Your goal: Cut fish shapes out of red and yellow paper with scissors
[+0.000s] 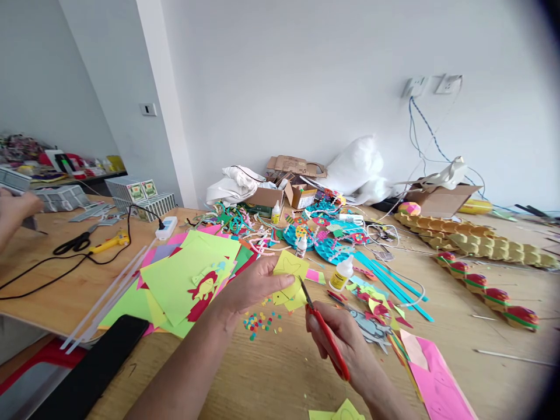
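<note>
Between the thumb and fingers of my left hand [256, 286] is a piece of yellow paper [294, 263] with pencilled outlines on it. My right hand [339, 329] grips red-handled scissors [329, 341], whose blades reach the paper's right edge. How far the blades are apart is hard to make out. Below the paper lie small coloured paper dots [258, 325]. A glue bottle [341, 274] stands just beyond the scissors. Right of my right hand are grey fish-shaped cutouts [370, 328] and red and yellow paper scraps [380, 306].
Yellow-green paper sheets [175, 274] spread at left beside a black phone-like slab [96, 364]. A yellow glue gun [109, 241] and black scissors [74, 242] lie farther left, near another person's hand [17, 207]. Painted egg-carton strips [485, 286] stand right. Cardboard boxes [301, 195] line the wall.
</note>
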The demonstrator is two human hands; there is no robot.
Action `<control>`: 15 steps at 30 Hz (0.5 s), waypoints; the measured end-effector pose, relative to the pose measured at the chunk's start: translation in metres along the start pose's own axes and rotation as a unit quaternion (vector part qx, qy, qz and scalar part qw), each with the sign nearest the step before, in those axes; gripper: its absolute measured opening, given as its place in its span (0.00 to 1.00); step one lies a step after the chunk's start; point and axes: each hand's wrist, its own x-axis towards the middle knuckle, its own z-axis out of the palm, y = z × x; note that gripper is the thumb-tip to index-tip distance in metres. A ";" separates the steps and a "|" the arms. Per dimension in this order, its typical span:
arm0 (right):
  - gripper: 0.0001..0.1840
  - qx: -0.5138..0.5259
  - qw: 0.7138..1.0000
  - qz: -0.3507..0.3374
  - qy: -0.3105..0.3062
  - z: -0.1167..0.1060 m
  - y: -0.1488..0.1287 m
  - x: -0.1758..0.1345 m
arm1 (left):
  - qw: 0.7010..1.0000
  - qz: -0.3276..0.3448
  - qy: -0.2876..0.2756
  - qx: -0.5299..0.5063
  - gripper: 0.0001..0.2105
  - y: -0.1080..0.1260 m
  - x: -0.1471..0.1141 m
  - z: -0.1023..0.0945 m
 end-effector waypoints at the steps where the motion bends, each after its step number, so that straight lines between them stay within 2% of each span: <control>1: 0.19 -0.003 1.000 -0.001 -0.003 0.000 -0.001 0.000 | 1.000 0.000 0.002 -0.001 0.11 0.000 0.000 0.000; 15: 0.20 -0.025 1.000 0.004 -0.003 -0.001 0.000 -0.003 | 1.000 -0.006 0.008 0.001 0.12 0.001 -0.001 -0.001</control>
